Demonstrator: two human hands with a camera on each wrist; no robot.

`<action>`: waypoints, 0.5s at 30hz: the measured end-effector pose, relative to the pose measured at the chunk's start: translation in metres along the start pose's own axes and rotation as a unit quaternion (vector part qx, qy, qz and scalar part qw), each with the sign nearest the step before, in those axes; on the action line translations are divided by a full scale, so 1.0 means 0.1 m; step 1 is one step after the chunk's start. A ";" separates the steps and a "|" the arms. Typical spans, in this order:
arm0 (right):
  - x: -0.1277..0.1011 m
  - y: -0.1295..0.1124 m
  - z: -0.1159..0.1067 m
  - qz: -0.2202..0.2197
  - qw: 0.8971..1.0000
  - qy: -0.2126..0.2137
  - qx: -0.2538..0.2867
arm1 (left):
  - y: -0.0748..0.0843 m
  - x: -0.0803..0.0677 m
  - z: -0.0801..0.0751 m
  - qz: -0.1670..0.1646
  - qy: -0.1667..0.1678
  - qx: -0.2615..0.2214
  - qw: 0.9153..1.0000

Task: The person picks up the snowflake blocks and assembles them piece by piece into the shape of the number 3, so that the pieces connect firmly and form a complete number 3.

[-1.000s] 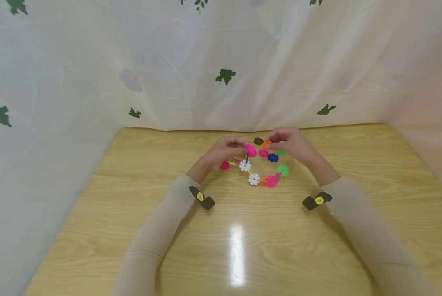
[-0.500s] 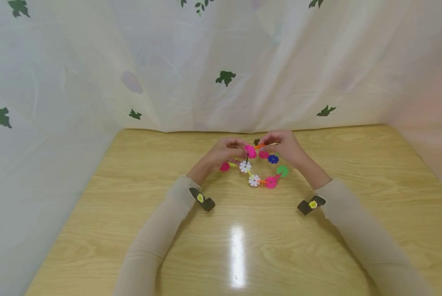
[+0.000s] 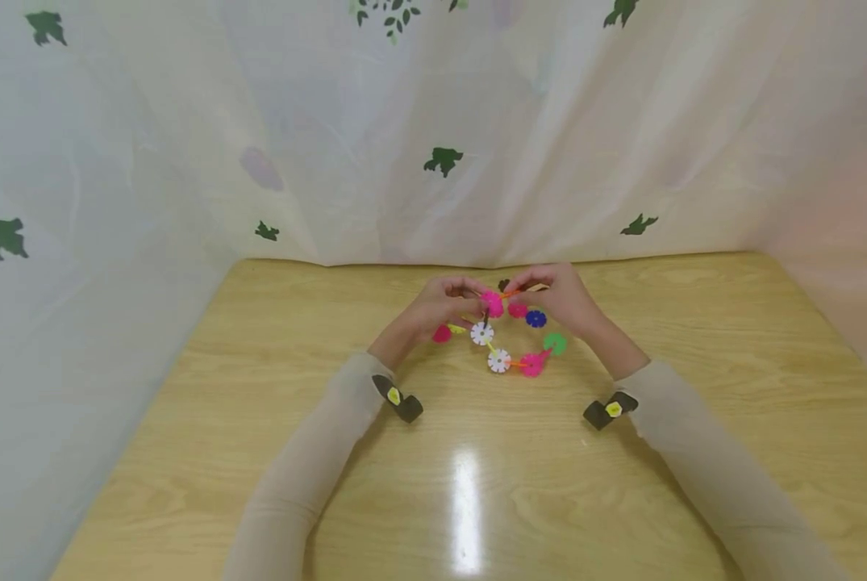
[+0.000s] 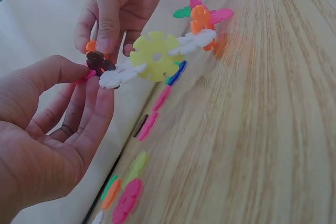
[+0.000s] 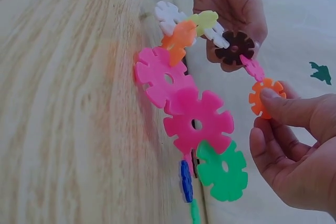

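Note:
My left hand (image 3: 436, 308) pinches one end of a curved chain of notched plastic flower discs, near a brown disc (image 5: 239, 48) and a pink disc (image 5: 253, 68). Between my right thumb and fingers is an orange disc (image 5: 256, 101); the right hand (image 3: 560, 300) holds it edge-on to that pink disc. The two discs meet, though how deep their notches interlock is unclear. The chain runs on through white discs (image 3: 481, 333), a yellow disc (image 4: 156, 56), another orange disc (image 5: 182, 38) and larger pink discs (image 5: 184, 121) to a green disc (image 5: 223, 174).
Beyond the chain on the wooden table (image 3: 375, 484) lie loose discs: blue (image 3: 536, 319), pink (image 3: 518, 310) and dark brown (image 3: 504, 285). Beside the left hand are more, among them a pink disc (image 3: 442, 333) and a yellow-green disc (image 4: 135, 170). A curtain (image 3: 346, 161) hangs behind.
My right hand has moved left with the orange disc, bringing it against the pink disc at the chain's end. The left hand has stayed nearly still.

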State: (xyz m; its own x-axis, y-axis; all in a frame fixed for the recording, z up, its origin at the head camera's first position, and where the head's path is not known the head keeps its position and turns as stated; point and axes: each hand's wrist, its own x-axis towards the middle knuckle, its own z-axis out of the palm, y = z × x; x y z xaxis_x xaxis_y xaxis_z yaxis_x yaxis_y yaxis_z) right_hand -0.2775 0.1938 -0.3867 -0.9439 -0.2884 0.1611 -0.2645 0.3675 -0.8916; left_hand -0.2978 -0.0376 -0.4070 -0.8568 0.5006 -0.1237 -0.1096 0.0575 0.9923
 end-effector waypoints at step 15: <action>-0.02 -0.03 0.01 -0.010 1.000 -0.010 -0.009 | 0.01 -0.01 0.02 0.002 0.003 -0.008 1.000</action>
State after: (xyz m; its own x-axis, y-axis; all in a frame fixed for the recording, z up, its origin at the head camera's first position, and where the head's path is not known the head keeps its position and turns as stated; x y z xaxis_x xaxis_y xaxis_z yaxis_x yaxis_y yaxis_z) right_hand -0.2744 0.1926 -0.3844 -0.9340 -0.3142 0.1702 -0.2875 0.3780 -0.8800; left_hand -0.2960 -0.0364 -0.4061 -0.8601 0.4959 -0.1196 -0.1137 0.0421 0.9926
